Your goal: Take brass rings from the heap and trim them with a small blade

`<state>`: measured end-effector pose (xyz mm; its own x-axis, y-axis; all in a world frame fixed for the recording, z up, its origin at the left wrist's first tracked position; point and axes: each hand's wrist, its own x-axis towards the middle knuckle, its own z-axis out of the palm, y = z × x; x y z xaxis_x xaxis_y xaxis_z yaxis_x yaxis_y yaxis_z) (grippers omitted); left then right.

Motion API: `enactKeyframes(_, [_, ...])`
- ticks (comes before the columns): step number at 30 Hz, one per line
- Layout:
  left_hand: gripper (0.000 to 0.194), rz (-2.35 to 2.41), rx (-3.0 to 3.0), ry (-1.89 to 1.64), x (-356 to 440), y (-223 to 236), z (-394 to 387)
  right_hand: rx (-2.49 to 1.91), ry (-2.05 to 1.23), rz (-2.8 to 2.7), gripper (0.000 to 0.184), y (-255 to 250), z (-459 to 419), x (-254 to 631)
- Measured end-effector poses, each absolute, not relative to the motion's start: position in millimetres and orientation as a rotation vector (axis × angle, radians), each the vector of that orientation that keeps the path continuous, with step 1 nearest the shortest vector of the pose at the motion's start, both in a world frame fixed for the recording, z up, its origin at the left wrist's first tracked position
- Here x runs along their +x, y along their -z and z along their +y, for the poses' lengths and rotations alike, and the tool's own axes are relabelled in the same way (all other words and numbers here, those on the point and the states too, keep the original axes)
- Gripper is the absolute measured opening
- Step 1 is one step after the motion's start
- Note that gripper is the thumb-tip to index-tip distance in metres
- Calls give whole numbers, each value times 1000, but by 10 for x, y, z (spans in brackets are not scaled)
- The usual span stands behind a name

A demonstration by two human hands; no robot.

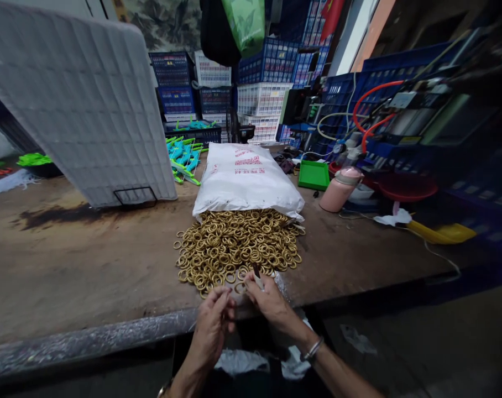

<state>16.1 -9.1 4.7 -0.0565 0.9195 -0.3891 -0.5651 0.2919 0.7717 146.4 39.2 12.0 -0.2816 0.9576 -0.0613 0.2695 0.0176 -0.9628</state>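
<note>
Gold-coloured rings (238, 243) spill in a heap from the mouth of a white printed sack (246, 177). In front of the heap, at the table edge, my right hand (267, 298) is closed round a slim knife-like tool (257, 275) with a dark end and a pale part. One ring (239, 288) shows at its fingertips, between the two hands; whether it is gripped I cannot tell. My left hand (214, 318) is just left of it, thumb and fingers pinched together. What that pinch holds, if anything, is too small to make out.
A tall pale quilted panel (89, 110) stands on the table (110, 276) at left. Turquoise-and-green plastic pieces (187, 157) lie beside the sack. On the right are a green tray (314, 175), a pink bottle (341, 188), a yellow scoop (442, 232) and a machine with red hoses (408, 110).
</note>
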Motion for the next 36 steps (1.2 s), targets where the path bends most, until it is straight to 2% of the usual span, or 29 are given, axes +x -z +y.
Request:
enactKeyframes(2, [34, 1083, 510, -1271, 191, -51, -77, -1221, -1451, -1581, 23, -160, 337, 1475])
enactKeyframes(6, [33, 1134, 555, -1213, 207, -46, -81, -1188, -1537, -1526, 19, -117, 292, 1474])
enactKeyframes(16, [34, 1198, 711, -1153, 210, -37, -113, -1337, -1302, -1617, 19, -124, 272, 1383])
enactKeyframes(20, [34, 1059, 622, -1054, 233, -22, -143, -1351, -1360, -1580, 17, -131, 277, 1385])
enactKeyframes(31, [28, 940, 644, -1098, 215, -11, -162, -1222, -1572, -1516, 19, -45, 304, 1369])
enactKeyframes(33, [27, 959, 644, -1100, 207, 5, -160, -1289, -1495, -1552, 20, -23, 311, 1391])
enactKeyframes(36, [27, 1023, 651, -1126, 189, 39, -150, -1432, -1193, -1719, 18, 8, 299, 1446])
